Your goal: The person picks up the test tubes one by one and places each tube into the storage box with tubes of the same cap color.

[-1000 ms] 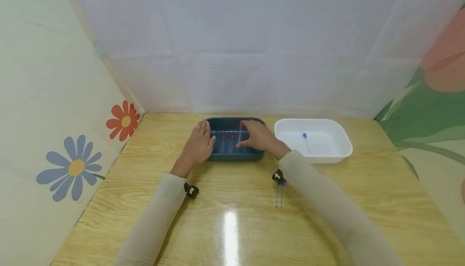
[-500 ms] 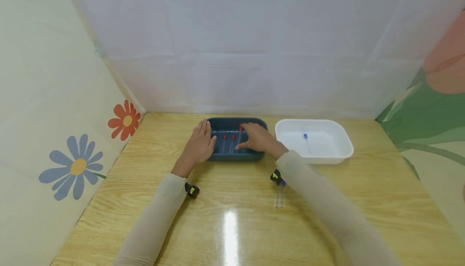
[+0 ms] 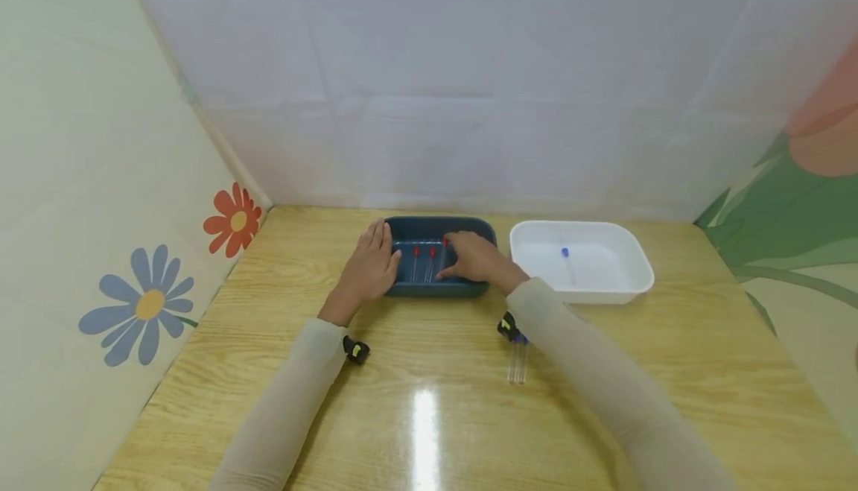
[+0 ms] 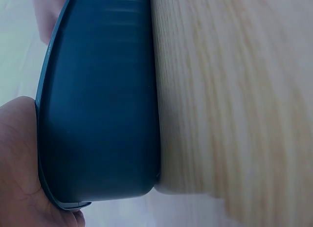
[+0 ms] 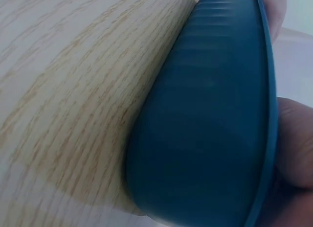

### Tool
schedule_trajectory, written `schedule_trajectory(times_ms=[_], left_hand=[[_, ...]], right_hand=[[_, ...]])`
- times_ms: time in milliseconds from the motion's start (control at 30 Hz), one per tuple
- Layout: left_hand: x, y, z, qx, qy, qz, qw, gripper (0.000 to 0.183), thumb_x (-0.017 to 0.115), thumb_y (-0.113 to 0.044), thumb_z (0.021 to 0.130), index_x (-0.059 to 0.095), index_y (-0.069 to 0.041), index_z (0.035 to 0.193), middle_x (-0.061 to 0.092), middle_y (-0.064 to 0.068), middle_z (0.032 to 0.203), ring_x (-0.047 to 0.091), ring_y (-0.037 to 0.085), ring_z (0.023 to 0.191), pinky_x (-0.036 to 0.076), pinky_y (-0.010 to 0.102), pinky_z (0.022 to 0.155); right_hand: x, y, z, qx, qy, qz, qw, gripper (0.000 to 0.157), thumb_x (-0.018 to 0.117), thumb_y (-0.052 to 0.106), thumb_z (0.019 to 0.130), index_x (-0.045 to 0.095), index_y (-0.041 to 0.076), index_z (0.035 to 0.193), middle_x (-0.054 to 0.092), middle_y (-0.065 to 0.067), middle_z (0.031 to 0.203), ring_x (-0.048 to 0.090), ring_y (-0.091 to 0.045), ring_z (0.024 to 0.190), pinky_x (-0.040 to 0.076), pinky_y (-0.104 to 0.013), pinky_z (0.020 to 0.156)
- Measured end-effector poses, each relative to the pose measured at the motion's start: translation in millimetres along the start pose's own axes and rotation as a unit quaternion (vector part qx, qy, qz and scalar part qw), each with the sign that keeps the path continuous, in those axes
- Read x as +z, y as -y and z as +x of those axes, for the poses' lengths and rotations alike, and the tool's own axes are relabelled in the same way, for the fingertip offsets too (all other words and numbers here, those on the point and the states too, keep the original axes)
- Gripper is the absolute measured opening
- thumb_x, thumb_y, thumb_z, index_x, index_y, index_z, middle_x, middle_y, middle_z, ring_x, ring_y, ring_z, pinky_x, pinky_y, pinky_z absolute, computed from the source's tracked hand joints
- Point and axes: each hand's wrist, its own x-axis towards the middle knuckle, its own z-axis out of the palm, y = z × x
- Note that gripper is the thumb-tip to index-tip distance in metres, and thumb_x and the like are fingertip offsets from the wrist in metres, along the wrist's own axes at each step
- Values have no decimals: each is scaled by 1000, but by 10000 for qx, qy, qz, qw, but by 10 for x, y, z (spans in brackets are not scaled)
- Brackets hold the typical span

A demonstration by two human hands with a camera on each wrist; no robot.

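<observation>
In the head view my left hand [image 3: 365, 271] rests over the left end of a dark blue tray [image 3: 436, 290], fingers straight and thumb by the inner side. The left wrist view has that palm [image 4: 19, 158] against the rim. My right hand [image 3: 474, 256] reaches in over the tray's right end and holds a red-capped test tube [image 3: 445, 242] between thumb and fingers, low inside the tray; the hand hides part of it. Left of it, two similar tubes [image 3: 432, 264] lie side by side on the tray floor. The right wrist view mostly shows the tray's outer wall [image 5: 200, 109].
A white tray [image 3: 596, 297] stands right of the blue one, with a blue-capped tube [image 3: 566, 252] inside. On the table, two clear tubes [image 3: 518, 368] with blue caps lie beside my right forearm, partly covered by the wrist camera [image 3: 508, 325]. A white cloth hangs behind.
My right hand has lowered slightly with the red-capped tube, which now sits deeper in the blue tray. The left hand stays at the tray's end. The whole view shifts slightly.
</observation>
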Motion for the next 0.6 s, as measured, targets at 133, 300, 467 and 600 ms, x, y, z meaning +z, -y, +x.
schedule_trajectory(times_ms=[133, 300, 467, 600], left_hand=[[-10, -6, -9, 28, -8, 41, 10000, 64, 20, -35, 103, 4, 9, 147, 1, 24, 155, 1, 35, 143, 4, 45, 115], [-11, -2, -7, 32, 2, 27, 10000, 64, 21, -34, 103, 3, 9, 147, -2, 23, 155, 2, 35, 143, 4, 45, 115], [-8, 0, 1, 11, 3, -14, 10000, 64, 21, -35, 103, 2, 8, 147, -4, 22, 155, 1, 35, 143, 3, 44, 115], [-4, -2, -5, 10, 19, -1, 10000, 64, 20, -36, 103, 3, 7, 147, -3, 22, 155, 0, 34, 143, 3, 44, 115]], right_hand=[[43, -9, 22, 84, 100, -82, 9999, 88, 75, 51, 73, 44, 1, 138, 54, -14, 130, 51, -29, 118, 42, -41, 98], [68, -4, 42, 110, 176, -85, 9997, 87, 76, 50, 74, 44, 0, 138, 54, -16, 130, 51, -30, 118, 42, -41, 98], [88, 3, 60, 59, 256, -252, 9993, 87, 75, 51, 74, 44, -1, 137, 55, -16, 129, 53, -30, 116, 44, -40, 97], [111, -4, 67, 28, 302, -333, 9990, 87, 74, 52, 74, 45, -1, 137, 55, -17, 128, 54, -29, 115, 45, -39, 96]])
